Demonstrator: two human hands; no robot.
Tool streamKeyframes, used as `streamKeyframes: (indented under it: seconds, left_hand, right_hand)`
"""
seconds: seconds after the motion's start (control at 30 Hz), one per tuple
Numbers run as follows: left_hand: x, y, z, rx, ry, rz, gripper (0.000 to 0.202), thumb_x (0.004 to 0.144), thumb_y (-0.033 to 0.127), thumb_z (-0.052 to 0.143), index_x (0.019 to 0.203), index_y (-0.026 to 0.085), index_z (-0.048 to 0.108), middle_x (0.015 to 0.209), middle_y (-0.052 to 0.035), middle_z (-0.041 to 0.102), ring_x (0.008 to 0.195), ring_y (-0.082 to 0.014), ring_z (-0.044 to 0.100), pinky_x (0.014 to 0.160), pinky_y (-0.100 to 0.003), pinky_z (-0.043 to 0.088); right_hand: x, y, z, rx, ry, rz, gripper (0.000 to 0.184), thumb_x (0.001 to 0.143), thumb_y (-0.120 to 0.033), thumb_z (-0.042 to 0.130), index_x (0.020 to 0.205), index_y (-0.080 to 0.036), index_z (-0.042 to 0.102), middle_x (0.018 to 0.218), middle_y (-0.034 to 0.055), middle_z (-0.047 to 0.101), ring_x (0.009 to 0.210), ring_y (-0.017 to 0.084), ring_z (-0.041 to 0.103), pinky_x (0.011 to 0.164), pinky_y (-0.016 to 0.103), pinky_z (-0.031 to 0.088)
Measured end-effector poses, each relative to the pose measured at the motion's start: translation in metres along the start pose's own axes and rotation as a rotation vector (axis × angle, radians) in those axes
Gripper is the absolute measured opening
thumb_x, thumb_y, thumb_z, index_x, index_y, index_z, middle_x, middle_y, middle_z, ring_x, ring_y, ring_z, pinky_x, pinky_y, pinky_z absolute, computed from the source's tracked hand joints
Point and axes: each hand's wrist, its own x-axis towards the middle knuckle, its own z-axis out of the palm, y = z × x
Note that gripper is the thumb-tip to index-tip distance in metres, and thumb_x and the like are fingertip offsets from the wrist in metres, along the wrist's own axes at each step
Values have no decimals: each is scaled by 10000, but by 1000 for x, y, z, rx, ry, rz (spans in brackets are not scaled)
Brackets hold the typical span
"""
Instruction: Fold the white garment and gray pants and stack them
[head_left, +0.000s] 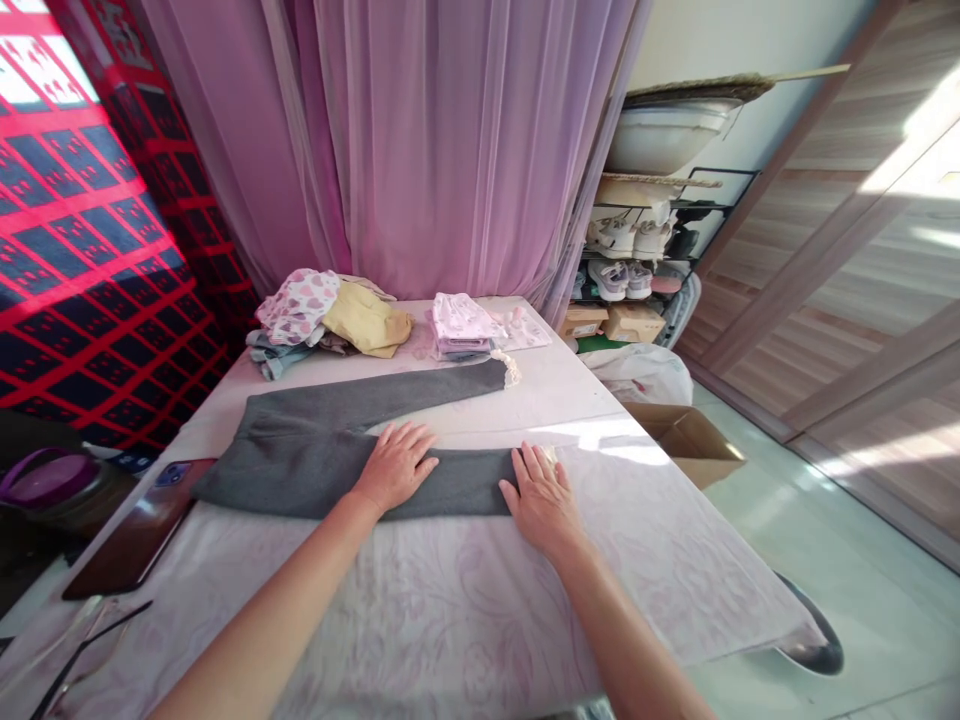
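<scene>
Grey trousers (300, 465) folded; left grip (395, 467) open flat on top, right grip (544, 500) open at edge.

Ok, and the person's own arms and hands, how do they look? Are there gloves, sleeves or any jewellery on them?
The left hand and the right hand are bare, without gloves. The left forearm and the right forearm are bare too, with no sleeve in view. No ring, watch or bracelet shows on either side.
</scene>
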Motion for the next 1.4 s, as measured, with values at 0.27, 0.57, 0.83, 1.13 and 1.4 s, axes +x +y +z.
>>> streamKeyframes:
  seconds: [0.27,0.57,0.83,1.13,1.4]
  left_hand:
    - [-67,-96,-27,206,94,-378,593,956,481,372,1469,193,443,1555,-137,392,1456,-329,307,1173,-567,217]
    - [-98,-109,-39,55,273,-380,426,950,439,402,1200,206,656,1344,-126,626,1280,-292,540,1092,-519,370]
    - [-149,-94,-64,30,316,-156,239,878,441,587,942,233,686,1053,-68,722,1004,-231,658,1026,-459,442]
    - [-188,-144,-86,180,236,-645,533,851,510,525,1254,169,595,1336,-161,600,1252,-328,539,1076,-477,394]
    - [-189,-166,-98,-257,68,-908,730,716,537,616,1344,176,527,1315,-138,633,1210,-292,599,1035,-413,453]
  right_hand:
    - [1,3,11,-33,25,0,553,986,-370,355,1474,-123,439,1577,134,329,1447,303,308,1136,532,275]
    - [-7,21,24,43,195,-170,577,953,-495,387,1452,-218,474,1563,114,371,1426,311,345,1148,582,223]
    - [-6,48,30,175,182,-390,350,919,-478,476,1171,-362,690,1456,34,528,1354,304,461,1115,623,258]
    - [1,58,42,220,157,-348,390,958,-466,385,1129,-366,720,1375,18,605,1326,301,495,1086,609,313]
    - [6,67,51,202,170,-348,409,963,-477,366,1111,-348,725,1358,19,619,1284,298,537,1051,572,373]
